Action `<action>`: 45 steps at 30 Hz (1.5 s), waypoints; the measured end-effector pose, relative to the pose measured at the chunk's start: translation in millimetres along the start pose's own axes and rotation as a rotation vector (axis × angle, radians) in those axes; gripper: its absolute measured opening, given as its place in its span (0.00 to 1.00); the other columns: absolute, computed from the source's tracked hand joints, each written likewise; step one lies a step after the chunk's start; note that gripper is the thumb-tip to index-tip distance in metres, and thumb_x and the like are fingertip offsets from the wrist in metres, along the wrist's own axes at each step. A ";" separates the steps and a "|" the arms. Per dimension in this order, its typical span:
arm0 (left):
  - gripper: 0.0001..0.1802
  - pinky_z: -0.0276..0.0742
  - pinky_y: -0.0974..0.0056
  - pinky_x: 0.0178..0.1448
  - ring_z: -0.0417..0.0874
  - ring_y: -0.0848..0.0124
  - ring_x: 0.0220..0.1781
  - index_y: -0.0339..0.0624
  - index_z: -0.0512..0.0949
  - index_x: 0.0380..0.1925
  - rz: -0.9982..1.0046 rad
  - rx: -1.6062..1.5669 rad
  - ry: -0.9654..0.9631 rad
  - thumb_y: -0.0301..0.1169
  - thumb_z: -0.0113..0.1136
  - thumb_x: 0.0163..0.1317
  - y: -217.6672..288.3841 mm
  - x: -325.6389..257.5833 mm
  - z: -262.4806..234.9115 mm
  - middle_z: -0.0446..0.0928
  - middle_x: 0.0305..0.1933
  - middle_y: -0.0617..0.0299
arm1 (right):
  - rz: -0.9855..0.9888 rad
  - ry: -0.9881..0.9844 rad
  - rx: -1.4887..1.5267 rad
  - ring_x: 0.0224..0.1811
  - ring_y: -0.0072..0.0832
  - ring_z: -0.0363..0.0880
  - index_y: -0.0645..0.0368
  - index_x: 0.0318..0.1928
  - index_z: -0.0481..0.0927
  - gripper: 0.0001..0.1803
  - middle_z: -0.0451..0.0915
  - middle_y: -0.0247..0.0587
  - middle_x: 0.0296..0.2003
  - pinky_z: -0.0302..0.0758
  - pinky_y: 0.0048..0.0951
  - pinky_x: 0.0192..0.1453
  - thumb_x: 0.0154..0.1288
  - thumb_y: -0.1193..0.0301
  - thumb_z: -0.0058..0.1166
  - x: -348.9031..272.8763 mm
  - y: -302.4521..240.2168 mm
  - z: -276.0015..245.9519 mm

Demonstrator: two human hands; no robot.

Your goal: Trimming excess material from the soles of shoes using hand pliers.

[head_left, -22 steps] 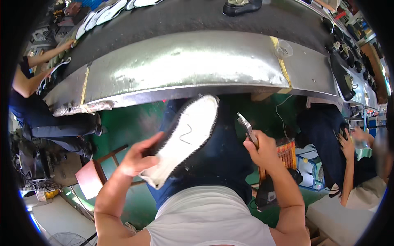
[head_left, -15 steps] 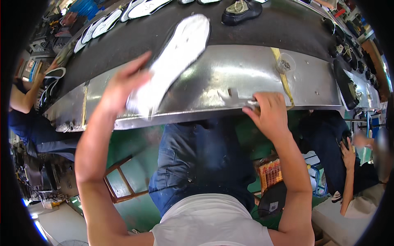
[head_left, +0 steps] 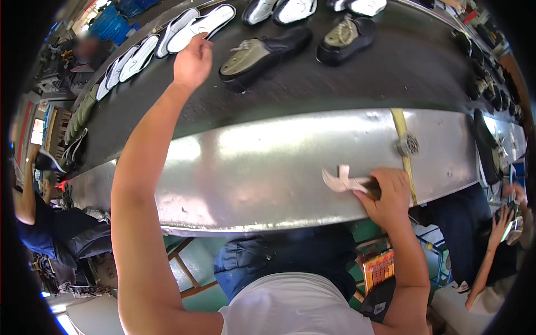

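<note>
My left hand (head_left: 194,62) reaches across the dark work surface, its fingers closed at the near end of a white-soled shoe (head_left: 204,27) lying sole up in a row. Beside that hand an olive and black shoe (head_left: 259,58) stands upright, with a similar shoe (head_left: 346,40) to its right. My right hand (head_left: 389,192) grips a small hammer (head_left: 346,181) by its dark handle, with the pale metal head pointing left just above the metal-covered table edge (head_left: 251,184).
A small round container of metal bits (head_left: 408,145) stands by a yellow strap (head_left: 403,131). More sole-up shoes (head_left: 137,60) line the far side. A dark shoe (head_left: 487,148) lies at right. Other people work at both sides.
The shoe from my left hand now stands upright on the dark surface. That hand has moved farther away to the row of sole-up shoes. The hammer stays in my right hand; the view shifted.
</note>
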State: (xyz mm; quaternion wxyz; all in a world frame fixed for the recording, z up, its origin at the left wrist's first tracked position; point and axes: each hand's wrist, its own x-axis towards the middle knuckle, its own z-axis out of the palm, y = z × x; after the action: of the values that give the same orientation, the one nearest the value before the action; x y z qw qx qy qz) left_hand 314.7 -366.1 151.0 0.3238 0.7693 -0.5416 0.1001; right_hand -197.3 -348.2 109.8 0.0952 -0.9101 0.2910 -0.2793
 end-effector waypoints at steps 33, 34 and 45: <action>0.24 0.80 0.67 0.39 0.84 0.69 0.42 0.42 0.73 0.59 -0.630 -1.281 0.006 0.44 0.58 0.70 22.9 -232.2 -183.3 0.82 0.48 0.60 | 0.041 0.053 -0.003 0.44 0.47 0.78 0.59 0.46 0.78 0.23 0.82 0.46 0.40 0.71 0.44 0.52 0.56 0.58 0.68 -2.0 -13.5 3.8; 0.27 0.83 0.63 0.47 0.85 0.65 0.51 0.41 0.70 0.64 -0.583 -1.318 0.058 0.42 0.58 0.69 48.4 -278.8 -183.9 0.81 0.54 0.59 | 0.042 0.061 -0.004 0.44 0.47 0.78 0.59 0.46 0.78 0.23 0.82 0.46 0.40 0.71 0.44 0.52 0.56 0.58 0.68 -3.2 -12.5 4.7; 0.57 0.61 0.59 0.74 0.69 0.58 0.71 0.37 0.47 0.77 -0.455 -0.973 -0.496 0.34 0.75 0.54 189.8 -540.8 -130.7 0.65 0.72 0.46 | 0.298 -0.067 0.424 0.37 0.39 0.81 0.65 0.46 0.78 0.25 0.81 0.47 0.34 0.75 0.37 0.42 0.62 0.56 0.66 -125.7 -72.9 -8.6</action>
State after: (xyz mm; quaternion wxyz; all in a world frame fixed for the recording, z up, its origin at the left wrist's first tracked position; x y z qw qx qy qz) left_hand -42.8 90.1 52.7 0.5164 0.6296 -0.4062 -0.4147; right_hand -252.2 -215.8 84.5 0.3337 -0.8255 0.3536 -0.2866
